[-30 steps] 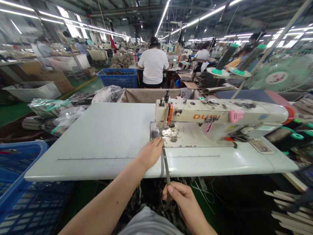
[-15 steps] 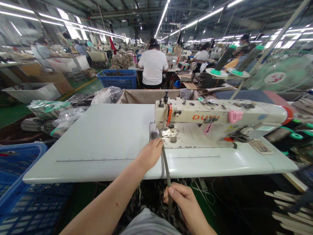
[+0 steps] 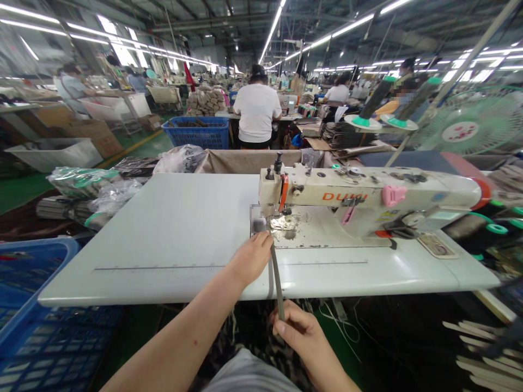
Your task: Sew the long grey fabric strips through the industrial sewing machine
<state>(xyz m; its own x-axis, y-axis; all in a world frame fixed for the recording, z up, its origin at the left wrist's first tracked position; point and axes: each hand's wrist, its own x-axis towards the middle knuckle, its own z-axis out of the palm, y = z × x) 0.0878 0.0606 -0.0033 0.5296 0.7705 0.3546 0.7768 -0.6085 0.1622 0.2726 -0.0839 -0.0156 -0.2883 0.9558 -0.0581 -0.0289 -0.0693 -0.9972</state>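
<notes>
A narrow grey-brown fabric strip [image 3: 277,275] runs from the needle area of the sewing machine [image 3: 368,190] down over the front edge of the white table [image 3: 171,228]. My left hand [image 3: 254,256] is closed on the strip's upper part, just in front of the metal needle plate [image 3: 284,222]. Below the table edge, my right hand [image 3: 296,326] pinches the strip's lower part between thumb and fingers. Between both hands the strip looks taut. My left fingers hide its upper end.
A blue plastic basket [image 3: 36,305] stands at the left. Plastic-wrapped bundles [image 3: 81,182] lie beyond the table's left edge. Thread cones [image 3: 373,100] and a green fan [image 3: 469,128] rise at the right. A person in a white shirt [image 3: 256,111] sits ahead.
My right hand has moved slightly up along the strip, and its fingers have turned a little. My left hand stays in nearly the same place by the needle plate.
</notes>
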